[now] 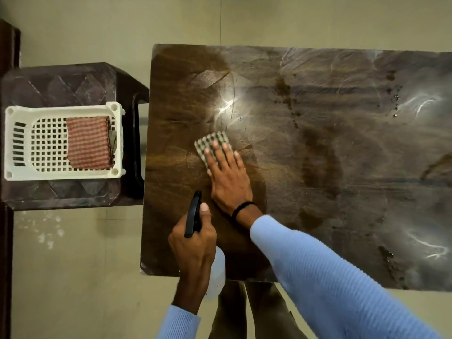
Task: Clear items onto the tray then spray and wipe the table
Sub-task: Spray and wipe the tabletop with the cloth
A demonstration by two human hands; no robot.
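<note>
A dark wooden table (342, 167) fills the middle and right, with wet streaks and droplets on it. My right hand (230, 177) lies flat on a folded green-and-white checked cloth (210, 143) near the table's left end, fingers spread over it. My left hand (193, 243) grips a clear spray bottle (217, 275) with a black trigger head (193, 214), held over the table's near left corner. A white plastic tray (19, 143) stands to the left on a dark stool, holding a folded red-and-white checked cloth (88, 143).
The dark plastic stool (61, 81) under the tray sits close against the table's left edge. Beige tiled floor (73, 265) surrounds both. A dark piece of furniture (6, 45) runs along the far left. My legs show below the table's near edge.
</note>
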